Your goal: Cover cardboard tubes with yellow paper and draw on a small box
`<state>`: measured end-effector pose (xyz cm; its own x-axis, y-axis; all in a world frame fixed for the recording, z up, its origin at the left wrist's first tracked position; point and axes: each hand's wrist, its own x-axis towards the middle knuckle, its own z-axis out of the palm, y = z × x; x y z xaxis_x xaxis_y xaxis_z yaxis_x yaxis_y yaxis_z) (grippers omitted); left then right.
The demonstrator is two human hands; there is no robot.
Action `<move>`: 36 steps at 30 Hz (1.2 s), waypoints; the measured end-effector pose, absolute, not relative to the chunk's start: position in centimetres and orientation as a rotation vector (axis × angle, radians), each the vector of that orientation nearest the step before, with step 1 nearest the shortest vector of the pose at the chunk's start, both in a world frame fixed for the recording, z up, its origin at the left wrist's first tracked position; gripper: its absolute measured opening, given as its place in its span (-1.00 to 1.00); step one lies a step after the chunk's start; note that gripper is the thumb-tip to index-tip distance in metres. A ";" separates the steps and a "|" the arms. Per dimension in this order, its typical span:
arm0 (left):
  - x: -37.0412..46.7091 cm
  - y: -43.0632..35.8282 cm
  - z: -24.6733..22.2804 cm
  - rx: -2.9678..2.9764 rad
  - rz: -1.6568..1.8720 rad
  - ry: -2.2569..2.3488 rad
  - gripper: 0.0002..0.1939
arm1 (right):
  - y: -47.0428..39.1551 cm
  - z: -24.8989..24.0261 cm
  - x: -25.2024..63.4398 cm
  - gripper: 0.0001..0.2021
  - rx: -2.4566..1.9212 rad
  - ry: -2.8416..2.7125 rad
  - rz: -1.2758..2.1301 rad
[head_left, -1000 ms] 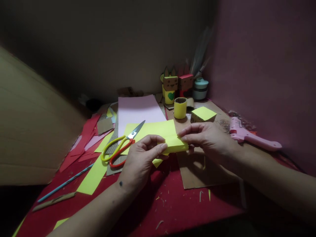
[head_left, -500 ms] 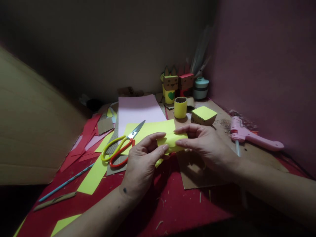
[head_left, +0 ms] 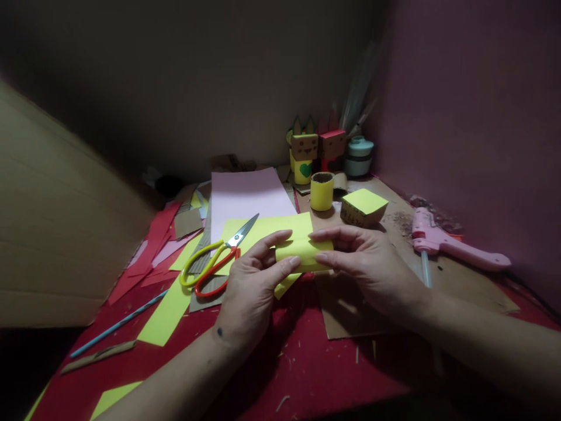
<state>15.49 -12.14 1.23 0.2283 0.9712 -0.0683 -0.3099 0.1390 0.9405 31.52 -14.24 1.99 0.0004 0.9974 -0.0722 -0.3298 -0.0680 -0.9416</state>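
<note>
Head: yellow paper [head_left: 303, 254] between both grips [head_left: 252, 285]

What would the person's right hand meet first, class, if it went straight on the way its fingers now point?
The right hand holds the curled yellow paper; past that, the left hand at its other end looks first in line, though depth is hard to judge.

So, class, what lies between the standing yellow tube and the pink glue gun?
In the head view, the yellow-topped box and brown crumbs lie between the tube and glue gun.
</note>
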 end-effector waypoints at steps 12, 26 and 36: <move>15.4 -12.0 1.3 1.022 1.107 0.839 -0.52 | -14.7 2.1 31.3 -0.76 -0.964 -0.975 1.395; 15.0 -11.8 2.0 1.034 1.074 0.807 -0.56 | -14.5 2.5 31.9 -0.72 -0.956 -0.988 1.321; 15.3 -11.7 1.6 1.023 1.067 0.819 -0.41 | -14.3 2.2 31.8 -0.73 -0.975 -1.073 1.293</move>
